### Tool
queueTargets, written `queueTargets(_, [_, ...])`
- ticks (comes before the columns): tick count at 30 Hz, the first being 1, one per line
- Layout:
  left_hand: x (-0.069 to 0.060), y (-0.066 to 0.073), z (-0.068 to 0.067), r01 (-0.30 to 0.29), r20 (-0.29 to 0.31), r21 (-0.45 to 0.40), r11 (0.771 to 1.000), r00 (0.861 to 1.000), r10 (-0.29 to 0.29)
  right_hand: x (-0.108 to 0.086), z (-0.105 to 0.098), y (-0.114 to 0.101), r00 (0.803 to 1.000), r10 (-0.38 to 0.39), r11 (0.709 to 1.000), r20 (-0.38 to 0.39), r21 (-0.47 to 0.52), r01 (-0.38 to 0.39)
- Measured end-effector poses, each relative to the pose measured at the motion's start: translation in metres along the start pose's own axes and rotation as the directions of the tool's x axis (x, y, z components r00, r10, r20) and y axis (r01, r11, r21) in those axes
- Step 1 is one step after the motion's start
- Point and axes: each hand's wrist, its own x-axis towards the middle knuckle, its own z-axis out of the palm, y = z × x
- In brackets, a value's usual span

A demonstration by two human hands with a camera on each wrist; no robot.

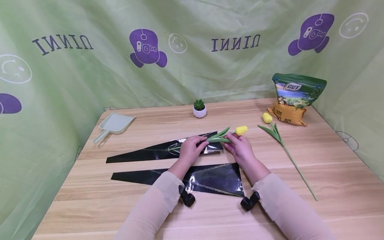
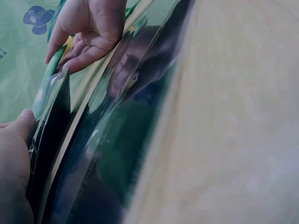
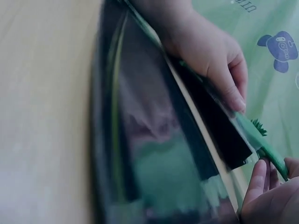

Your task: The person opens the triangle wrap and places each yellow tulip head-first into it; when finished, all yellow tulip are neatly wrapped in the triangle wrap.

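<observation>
A yellow artificial tulip (image 1: 241, 130) lies with its stem inside a black flower sleeve (image 1: 156, 152) with a clear front. Its bloom and leaf tips stick out past the sleeve's wide right end. My left hand (image 1: 192, 147) grips the sleeve near that end, thumb on top, with the stem underneath. In the right wrist view this left hand (image 3: 210, 58) pinches the sleeve's edge. Just below the bloom, my right hand (image 1: 240, 149) pinches the tulip's leaves and stem. The left wrist view shows the right hand's fingers (image 2: 88, 56) curled around the green part.
A second black sleeve (image 1: 214, 178) lies flat under the forearms. Another yellow tulip (image 1: 288, 153) lies to the right, near a standing fertilizer bag (image 1: 295, 100). A potted succulent (image 1: 199, 109) stands at the back, and a grey dustpan (image 1: 115, 124) lies at the left.
</observation>
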Motion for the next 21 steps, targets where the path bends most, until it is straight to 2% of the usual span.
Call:
queueTargets(7, [-0.001,-0.001,-0.001,-0.016,-0.009,0.005,1.000,1.000,0.016,0.002,-0.015,-0.005,0.996,-0.081,0.989,0.032,-0.118,0.084])
queueTargets(10, [-0.001,-0.001,0.000,-0.024,-0.016,0.003,1.000,1.000,0.024,0.004,-0.026,-0.012,0.990,-0.104,0.980,0.093,-0.162,0.118])
queueTargets(13, [0.000,-0.002,0.000,-0.028,-0.013,0.005,1.000,1.000,0.028,0.005,-0.039,-0.021,0.979,-0.097,0.955,0.177,-0.259,0.141])
queueTargets(14, [0.000,-0.002,0.000,-0.028,-0.009,0.010,1.000,1.000,0.028,0.005,-0.043,-0.024,0.974,-0.090,0.937,0.208,-0.314,0.154])
queueTargets(16, [0.000,-0.002,0.001,-0.029,-0.003,0.020,0.999,1.000,0.029,0.006,-0.052,-0.030,0.964,-0.078,0.882,0.255,-0.434,0.186])
queueTargets(17, [0.000,-0.002,0.001,-0.028,0.000,0.022,0.999,1.000,0.028,0.007,-0.056,-0.032,0.959,-0.074,0.842,0.273,-0.499,0.207])
queueTargets(19, [-0.001,-0.002,0.001,-0.030,0.003,0.030,0.999,1.000,0.029,0.008,-0.063,-0.038,0.951,-0.068,0.741,0.302,-0.623,0.251])
queueTargets(21, [-0.001,-0.002,0.001,-0.035,0.002,0.035,0.999,0.999,0.035,0.009,-0.069,-0.044,0.948,-0.054,0.656,0.314,-0.704,0.271])
